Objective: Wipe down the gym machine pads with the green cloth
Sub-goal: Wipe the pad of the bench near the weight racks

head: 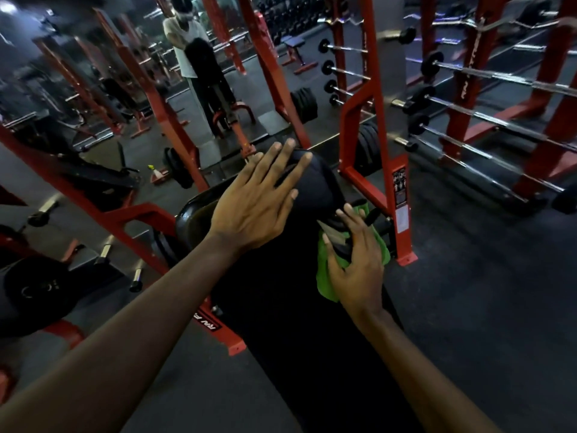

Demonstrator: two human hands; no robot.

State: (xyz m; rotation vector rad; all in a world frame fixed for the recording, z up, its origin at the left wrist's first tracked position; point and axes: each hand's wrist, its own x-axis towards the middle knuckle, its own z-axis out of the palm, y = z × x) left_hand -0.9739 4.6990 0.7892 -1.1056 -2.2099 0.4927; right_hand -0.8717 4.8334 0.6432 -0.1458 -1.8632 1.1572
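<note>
Left hand (253,210) spreading flat, fingers straight and apart, over pad (315,185). Right hand (359,270), fingers splayed, pressing cloth (326,282) on pad at 4 o'clock. Frame (374,120) standing at 1 o'clock.

The machine pad (281,323) runs forward down the middle, between a frame upright (374,145) on its right and a slanted frame beam (93,201) on its left. The left hand (253,201) is spread over the pad's far end. The right hand (356,264) rests on the cloth (324,276) at the pad's right edge. A barbell rack (499,120) stands right, with weight plates (31,292) on the left and a mirror (199,57) behind.
</note>
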